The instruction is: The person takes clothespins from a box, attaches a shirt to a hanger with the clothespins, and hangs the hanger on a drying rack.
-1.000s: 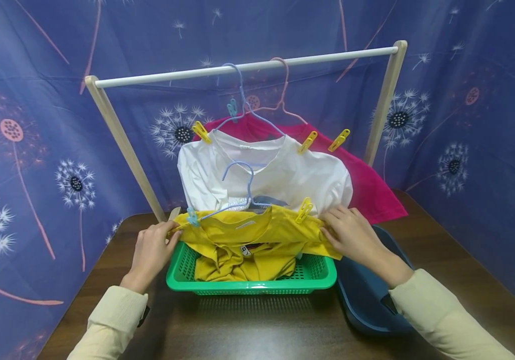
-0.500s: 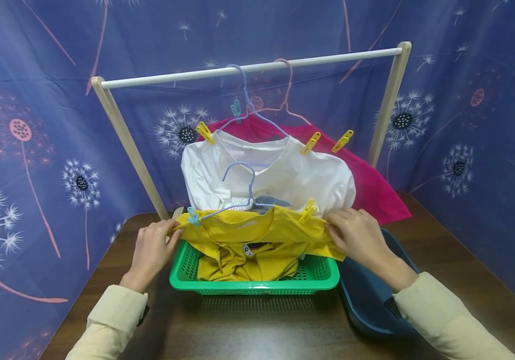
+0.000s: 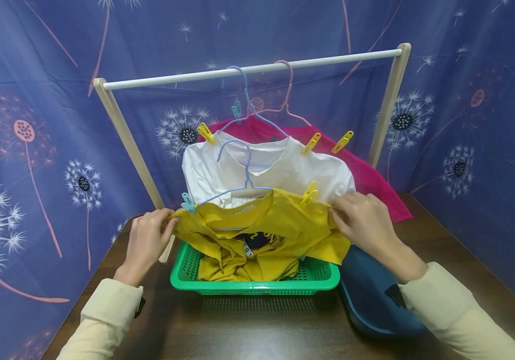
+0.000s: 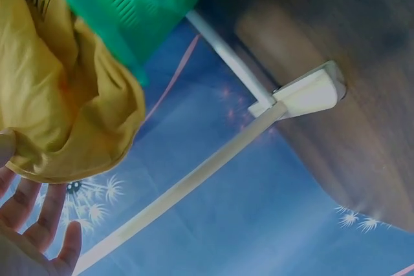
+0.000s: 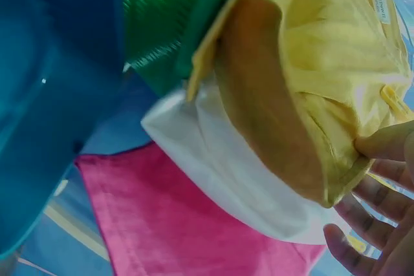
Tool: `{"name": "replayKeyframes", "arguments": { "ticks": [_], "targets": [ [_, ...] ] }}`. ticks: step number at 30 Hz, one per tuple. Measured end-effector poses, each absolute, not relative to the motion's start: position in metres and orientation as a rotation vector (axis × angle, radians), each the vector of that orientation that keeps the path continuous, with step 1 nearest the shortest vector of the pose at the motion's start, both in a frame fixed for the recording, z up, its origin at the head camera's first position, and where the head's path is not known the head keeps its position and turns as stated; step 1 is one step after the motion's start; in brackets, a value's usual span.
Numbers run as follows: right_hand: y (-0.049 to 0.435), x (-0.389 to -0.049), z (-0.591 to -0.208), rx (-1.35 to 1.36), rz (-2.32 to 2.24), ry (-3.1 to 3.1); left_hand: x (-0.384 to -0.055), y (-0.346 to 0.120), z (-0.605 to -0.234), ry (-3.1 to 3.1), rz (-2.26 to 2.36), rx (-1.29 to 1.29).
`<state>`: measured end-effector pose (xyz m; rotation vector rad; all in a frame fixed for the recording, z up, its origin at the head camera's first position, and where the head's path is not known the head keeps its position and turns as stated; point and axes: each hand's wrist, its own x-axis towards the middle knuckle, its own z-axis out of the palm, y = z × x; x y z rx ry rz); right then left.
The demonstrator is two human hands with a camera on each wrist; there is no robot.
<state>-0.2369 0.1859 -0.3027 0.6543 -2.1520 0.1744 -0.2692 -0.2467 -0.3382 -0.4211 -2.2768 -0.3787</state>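
Note:
A yellow T-shirt (image 3: 293, 215) hangs on a blue hanger (image 3: 247, 170), its lower part bunched over the green basket (image 3: 257, 286). A blue clothespin (image 3: 188, 202) clips its left shoulder and a yellow clothespin (image 3: 310, 194) the right. My left hand (image 3: 146, 240) pinches the shirt's left sleeve edge; in the left wrist view the thumb is on the yellow cloth (image 4: 65, 114). On the other side my right hand (image 3: 367, 220) pinches the right sleeve, thumb against the fabric (image 5: 336, 95) in the right wrist view. The hanger's hook stands in front of a white T-shirt (image 3: 316, 170), off the bar.
Behind, a rack with a white bar (image 3: 185, 76) and wooden legs (image 3: 126, 140) bears the clipped white T-shirt and a pink shirt (image 3: 374, 185) on hangers. A dark blue tub (image 3: 365, 280) sits right of the basket on the wooden table (image 3: 257, 330).
Both hands have lifted the yellow T-shirt and its hanger upward, spreading it slightly wider. More of the dark print on its front shows now. The view has shifted slightly.

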Motion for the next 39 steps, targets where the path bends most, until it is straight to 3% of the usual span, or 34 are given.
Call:
{"name": "replayKeyframes", "arguments": {
  "ticks": [26,39],
  "targets": [
    [0.162,-0.249,-0.24,0.645,0.214,-2.006,-0.281,-0.265,-0.268,-2.292,-0.677,-0.344],
    [0.143,-0.262,-0.204,0.636,0.256,-2.004,-0.301,-0.27,-0.237,-2.287,-0.726,-0.144]
  ]
}}
